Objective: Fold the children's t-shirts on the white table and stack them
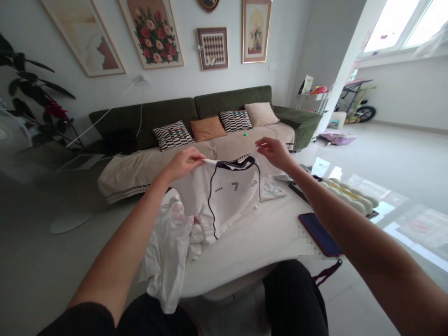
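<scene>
A white jersey (229,196) with dark piping and the number 7 on its chest hangs upright over a white table (252,242). My left hand (184,163) pinches its left shoulder and my right hand (275,151) pinches its right shoulder, both closed on the cloth. The jersey's lower edge rests on the table top. More white clothes (168,247) lie heaped under it and spill over the table's left edge.
A dark red phone (320,233) lies on the table's right side, with a yellowish padded thing (350,196) and papers behind it. A green sofa (210,116) with cushions stands beyond. My knees (294,298) are against the table's front.
</scene>
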Action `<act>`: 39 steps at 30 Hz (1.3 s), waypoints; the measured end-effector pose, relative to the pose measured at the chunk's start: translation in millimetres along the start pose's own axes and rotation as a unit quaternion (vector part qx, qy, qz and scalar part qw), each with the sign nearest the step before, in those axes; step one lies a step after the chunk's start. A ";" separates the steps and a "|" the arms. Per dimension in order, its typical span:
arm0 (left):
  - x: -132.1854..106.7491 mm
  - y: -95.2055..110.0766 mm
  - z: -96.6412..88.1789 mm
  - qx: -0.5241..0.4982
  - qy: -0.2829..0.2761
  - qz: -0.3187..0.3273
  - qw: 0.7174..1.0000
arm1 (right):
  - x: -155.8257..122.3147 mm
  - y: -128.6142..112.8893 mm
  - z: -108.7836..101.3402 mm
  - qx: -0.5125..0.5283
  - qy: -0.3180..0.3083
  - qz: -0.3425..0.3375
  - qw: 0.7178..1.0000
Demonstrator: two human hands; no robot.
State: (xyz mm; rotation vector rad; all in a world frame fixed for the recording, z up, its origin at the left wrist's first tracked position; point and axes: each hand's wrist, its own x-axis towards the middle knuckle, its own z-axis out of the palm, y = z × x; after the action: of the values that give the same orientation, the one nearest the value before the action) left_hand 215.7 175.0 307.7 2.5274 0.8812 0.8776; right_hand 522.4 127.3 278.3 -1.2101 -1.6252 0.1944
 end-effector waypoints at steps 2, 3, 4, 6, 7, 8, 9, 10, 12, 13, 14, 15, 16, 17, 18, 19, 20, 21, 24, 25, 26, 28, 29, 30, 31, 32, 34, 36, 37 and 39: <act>11.5 28.6 7.6 -0.010 -0.028 0.070 0.997 | 5.5 -19.7 21.3 0.130 -0.064 -0.031 0.989; 16.7 40.2 12.4 -0.019 -0.043 0.098 0.994 | 7.9 -29.3 30.7 0.178 -0.096 -0.042 0.978; 21.4 49.2 17.2 -0.029 -0.056 0.119 0.991 | 10.0 -38.1 38.0 0.211 -0.121 -0.050 0.969; 29.0 58.0 25.5 -0.050 -0.070 0.134 0.987 | 13.5 -51.5 44.2 0.239 -0.147 -0.057 0.958; 31.7 58.3 28.8 -0.057 -0.068 0.131 0.987 | 14.3 -56.0 43.1 0.239 -0.150 -0.056 0.958; 33.8 56.6 31.5 -0.060 -0.061 0.122 0.989 | 14.2 -59.0 39.8 0.232 -0.140 -0.052 0.961; 35.2 53.6 33.9 -0.058 -0.049 0.106 0.991 | 12.8 -61.1 35.4 0.216 -0.116 -0.046 0.968; 36.1 50.1 36.1 -0.052 -0.033 0.083 0.995 | 10.1 -62.6 30.9 0.188 -0.081 -0.040 0.978; 36.8 44.8 40.6 -0.036 0.002 0.030 0.999 | 0.7 -65.1 25.5 0.104 -0.021 -0.026 0.994; 37.0 43.9 42.9 -0.033 0.013 0.011 0.999 | -5.2 -66.3 25.9 0.056 -0.016 -0.020 0.998; 37.3 44.2 45.3 -0.037 0.015 0.001 0.999 | -11.1 -67.3 28.5 0.012 -0.028 -0.015 0.999; 37.6 45.6 47.3 -0.047 0.008 0.001 0.999 | -16.3 -67.8 32.7 -0.025 -0.047 -0.009 0.999; 38.1 47.5 48.7 -0.062 -0.009 0.008 0.998 | -20.4 -67.4 37.7 -0.048 -0.062 -0.001 0.997; 38.4 49.5 49.0 -0.080 -0.033 0.014 0.996 | -23.0 -66.0 42.3 -0.056 -0.068 0.008 0.996; 38.4 51.0 48.0 -0.097 -0.060 0.013 0.993 | -24.0 -63.4 45.6 -0.046 -0.071 0.020 0.996; 38.0 51.5 45.3 -0.111 -0.087 0.007 0.990 | -23.5 -59.7 46.5 -0.018 -0.082 0.036 0.996; 36.7 50.7 40.7 -0.121 -0.108 -0.005 0.987 | -22.0 -55.1 44.7 0.024 -0.106 0.054 0.993; 34.6 48.5 34.2 -0.128 -0.122 -0.019 0.984 | -19.8 -49.9 40.0 0.073 -0.138 0.073 0.985; 22.0 34.9 6.5 -0.132 -0.117 -0.050 0.983 | -13.4 -33.4 12.9 0.174 -0.190 0.120 0.959; 16.3 28.7 -3.8 -0.134 -0.101 -0.059 0.984 | -11.9 -28.5 1.8 0.186 -0.176 0.133 0.958; 10.3 22.3 -13.7 -0.136 -0.080 -0.071 0.985 | -10.9 -24.3 -9.1 0.192 -0.154 0.144 0.959; -0.8 9.4 -30.2 -0.130 -0.037 -0.106 0.985 | -9.6 -18.1 -28.4 0.195 -0.123 0.160 0.960; -5.3 3.4 -36.4 -0.116 -0.023 -0.126 0.985 | -9.1 -16.1 -36.5 0.193 -0.123 0.162 0.960; -9.0 -1.9 -41.2 -0.097 -0.013 -0.145 0.985 | -8.7 -14.7 -43.6 0.185 -0.132 0.160 0.961; -11.9 -6.4 -44.8 -0.075 -0.007 -0.158 0.985 | -8.4 -13.7 -49.9 0.169 -0.145 0.153 0.963; -14.4 -9.7 -47.4 -0.056 0.003 -0.166 0.984 | -8.6 -13.3 -55.7 0.143 -0.153 0.143 0.967; -19.6 -11.7 -51.0 -0.029 0.032 -0.164 0.986 | -11.1 -14.0 -66.8 0.062 -0.139 0.123 0.981; -27.7 -6.3 -54.2 -0.020 0.046 -0.148 0.988 | -18.1 -18.0 -78.4 -0.048 -0.106 0.100 0.988; -33.4 -0.8 -56.2 -0.019 0.037 -0.144 0.989 | -23.3 -21.4 -84.7 -0.109 -0.095 0.086 0.986; -47.0 14.0 -61.8 -0.027 -0.005 -0.150 0.988 | -35.1 -30.7 -98.2 -0.207 -0.099 0.054 0.972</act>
State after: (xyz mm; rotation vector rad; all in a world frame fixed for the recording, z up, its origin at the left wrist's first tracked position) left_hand 153.0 139.9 340.4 2.2711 1.1779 0.7792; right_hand 579.8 44.2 318.5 -1.6418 -1.8304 0.0449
